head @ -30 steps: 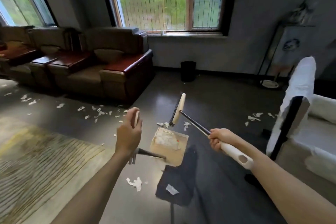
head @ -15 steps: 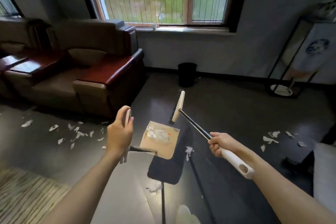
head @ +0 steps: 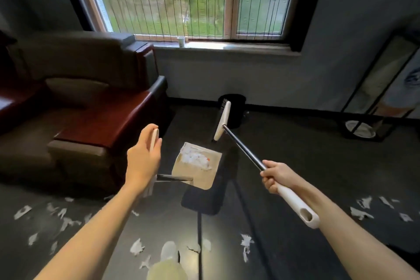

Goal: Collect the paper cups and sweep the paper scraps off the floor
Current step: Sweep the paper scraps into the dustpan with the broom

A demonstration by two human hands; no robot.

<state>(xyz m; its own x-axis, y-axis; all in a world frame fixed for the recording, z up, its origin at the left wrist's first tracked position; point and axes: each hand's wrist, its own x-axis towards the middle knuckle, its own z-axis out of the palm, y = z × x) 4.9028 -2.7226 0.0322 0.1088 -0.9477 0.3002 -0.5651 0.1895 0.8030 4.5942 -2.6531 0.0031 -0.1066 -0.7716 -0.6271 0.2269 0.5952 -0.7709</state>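
Note:
My left hand (head: 142, 160) grips the handle of a beige dustpan (head: 205, 176), held above the floor with a heap of white paper scraps in its pan. My right hand (head: 276, 176) grips a broom handle (head: 242, 151); its cream broom head (head: 222, 120) is raised in front of a black waste bin (head: 237, 109). More paper scraps (head: 58, 215) lie on the dark floor at lower left, some scraps (head: 246, 242) near my feet, and others (head: 363, 209) at the right. A small white paper cup (head: 180, 41) stands on the window sill.
A brown leather armchair with dark red armrests (head: 91, 120) fills the left side. A black-framed stand with a white base (head: 361, 129) leans at the right wall. The window wall is straight ahead. My shoe (head: 169, 251) shows at the bottom.
I have walked forward toward the window and bin; the armchair, sill and bin appear nearer. Both hands keep the same hold on dustpan and broom. The rug has left the view.

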